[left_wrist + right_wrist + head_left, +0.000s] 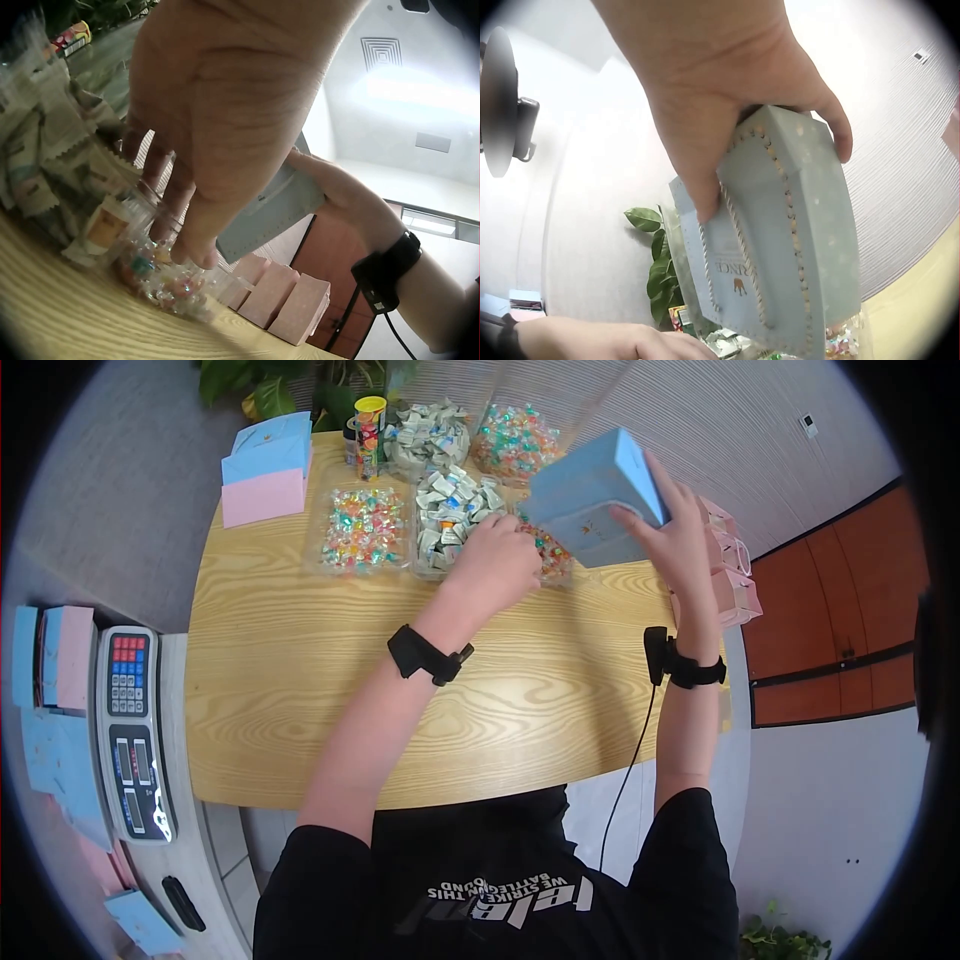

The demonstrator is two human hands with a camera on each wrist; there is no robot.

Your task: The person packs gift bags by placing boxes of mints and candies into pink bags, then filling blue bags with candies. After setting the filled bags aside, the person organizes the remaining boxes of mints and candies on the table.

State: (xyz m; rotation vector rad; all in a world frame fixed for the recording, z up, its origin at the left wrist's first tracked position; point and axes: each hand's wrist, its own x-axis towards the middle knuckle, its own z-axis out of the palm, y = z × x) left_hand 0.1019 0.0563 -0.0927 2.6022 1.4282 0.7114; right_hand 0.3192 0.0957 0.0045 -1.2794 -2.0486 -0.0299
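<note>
My left hand (pixel 495 565) (pixel 214 112) reaches over the trays, fingers pointing down at colourful wrapped candies (pixel 553 558) (pixel 169 281) in the front right tray; its fingers look relaxed, and nothing held shows. My right hand (pixel 684 545) (pixel 720 75) grips a light blue paper bag (pixel 575 490) (pixel 829 225), thumb on one face and fingers round the other side. The bag is tilted above the same tray and hides part of it. Rope handles (pixel 739 232) hang along its face in the right wrist view. The bag's contents cannot be seen.
Nearby are a tray of white-wrapped pieces (pixel 440 510), a tray of colourful candies (pixel 362 530), more candies behind (pixel 515 440) and a yellow-lidded canister (pixel 370 435). Blue and pink bags (pixel 265 495) lie back left, pink bags (pixel 735 595) at right; a scale (pixel 135 735) stands left.
</note>
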